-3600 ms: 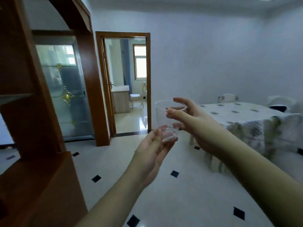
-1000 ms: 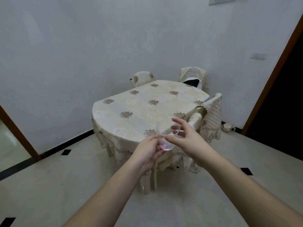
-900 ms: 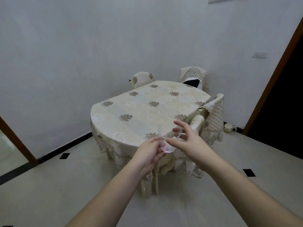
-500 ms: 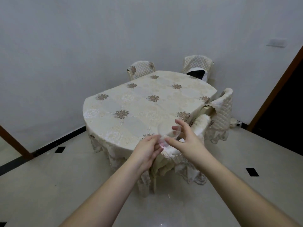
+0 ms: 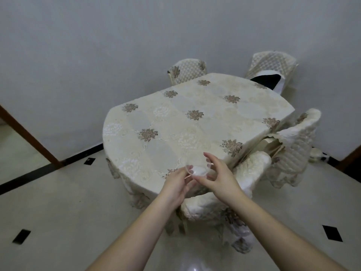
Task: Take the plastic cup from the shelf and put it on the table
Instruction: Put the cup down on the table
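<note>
A clear plastic cup [image 5: 198, 169] sits between both my hands, just above the near edge of the table [image 5: 187, 122]. My left hand [image 5: 176, 184] grips it from the left and below. My right hand [image 5: 216, 177] holds it from the right, thumb at its side and fingers curled over the rim. The table is oval and covered with a cream cloth with brown flower motifs. The cup's see-through wall is hard to make out against the cloth. The shelf is out of view.
Cloth-covered chairs stand around the table: one tucked in below my hands [image 5: 218, 208], one at the right [image 5: 293, 145], two at the far side [image 5: 187, 71]. A dark item [image 5: 265, 80] lies on the far right chair. Pale tiled floor with black diamonds surrounds the table.
I have walked from the shelf and doorway up to the table. Over the last second the table has come closer and the cup, still in both hands, has reached its near edge.
</note>
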Tool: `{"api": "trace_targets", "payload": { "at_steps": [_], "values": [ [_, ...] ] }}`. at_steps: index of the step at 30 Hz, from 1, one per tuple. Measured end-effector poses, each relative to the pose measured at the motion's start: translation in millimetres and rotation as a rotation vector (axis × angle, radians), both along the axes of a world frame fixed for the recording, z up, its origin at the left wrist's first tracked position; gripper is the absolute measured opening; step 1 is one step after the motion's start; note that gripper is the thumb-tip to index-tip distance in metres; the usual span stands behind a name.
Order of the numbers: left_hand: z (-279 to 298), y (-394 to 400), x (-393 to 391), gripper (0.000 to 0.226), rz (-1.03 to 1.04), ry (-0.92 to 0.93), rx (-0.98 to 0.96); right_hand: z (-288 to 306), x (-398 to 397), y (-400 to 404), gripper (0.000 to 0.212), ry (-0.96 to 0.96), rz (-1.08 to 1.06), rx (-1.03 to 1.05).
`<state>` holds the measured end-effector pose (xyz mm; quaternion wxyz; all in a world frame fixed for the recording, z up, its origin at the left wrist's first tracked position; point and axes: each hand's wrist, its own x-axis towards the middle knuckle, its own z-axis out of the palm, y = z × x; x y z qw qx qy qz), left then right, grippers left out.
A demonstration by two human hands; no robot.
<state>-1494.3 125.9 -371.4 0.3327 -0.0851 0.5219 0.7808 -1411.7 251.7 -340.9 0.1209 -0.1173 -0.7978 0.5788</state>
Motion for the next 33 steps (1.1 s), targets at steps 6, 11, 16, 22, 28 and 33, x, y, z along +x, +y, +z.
{"api": "trace_targets", "payload": {
  "at_steps": [6, 11, 16, 22, 28, 33],
  "values": [
    [-18.3, 21.7, -19.3, 0.037, 0.02, 0.01, -0.034, -29.1, -29.5, 27.5, 0.072, -0.053, 0.062, -0.1],
    [-42.1, 30.3, -46.8, 0.017, 0.052, -0.054, -0.062, -57.0, -63.4, 43.6, 0.074, -0.119, 0.085, -0.091],
    [-64.1, 44.1, -74.8, 0.031, 0.039, -0.078, -0.077, -82.9, -97.8, 57.0, 0.075, -0.194, 0.104, -0.054],
    [-83.4, 55.5, -110.8, 0.019, 0.01, -0.051, -0.163, -109.6, -136.5, 69.8, 0.077, -0.287, 0.091, -0.042],
    [-109.9, 65.6, -138.2, 0.018, -0.052, -0.034, -0.262, -129.5, -160.2, 77.9, 0.08, -0.349, 0.089, -0.026],
    [-130.4, 76.3, -148.9, 0.022, -0.088, 0.014, -0.36, -140.7, -171.6, 95.6, 0.079, -0.399, 0.146, 0.002]
  ]
}}
